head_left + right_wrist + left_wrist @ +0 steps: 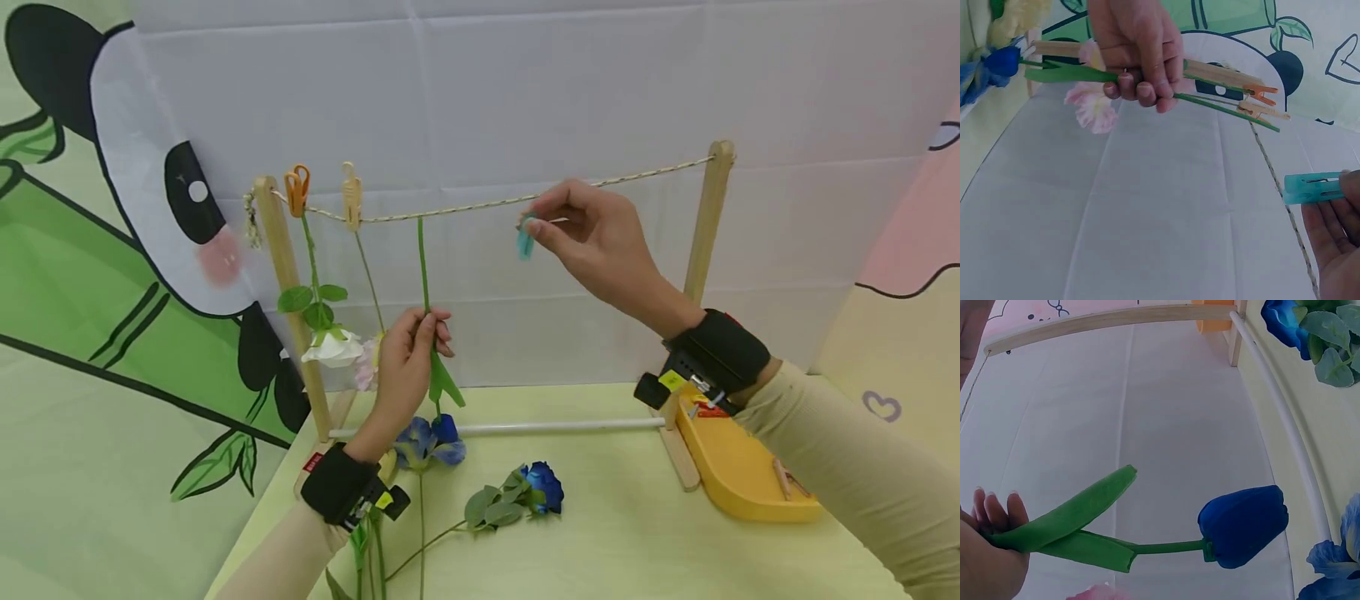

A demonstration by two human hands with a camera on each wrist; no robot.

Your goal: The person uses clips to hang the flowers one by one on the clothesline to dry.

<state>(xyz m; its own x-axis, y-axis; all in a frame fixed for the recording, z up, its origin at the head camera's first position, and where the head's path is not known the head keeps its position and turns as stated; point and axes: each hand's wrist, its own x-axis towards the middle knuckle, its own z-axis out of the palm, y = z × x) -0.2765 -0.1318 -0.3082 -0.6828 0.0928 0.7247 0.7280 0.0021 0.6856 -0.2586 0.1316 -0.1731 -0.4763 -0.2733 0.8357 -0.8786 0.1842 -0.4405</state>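
My left hand (408,354) pinches the green stem of a blue tulip (1244,525), which hangs bloom down with its stem end up at the rope (480,206). A turquoise clothespin (1313,187) is pinched between the thumb and fingers of my right hand (592,233), close to the rope and right of the stem. Left along the rope, an orange clothespin (297,190) holds a white rose (333,346) upside down. Beside it a pale wooden-coloured clothespin (352,198) holds a pink flower (1094,103), partly hidden behind my left hand in the head view.
Wooden posts (708,221) carry the rope, with a white rod (562,427) low between them. On the table lie a blue rose (543,487), a blue-violet iris (427,446) and other stems. A yellow tray (750,458) with clothespins stands at the right.
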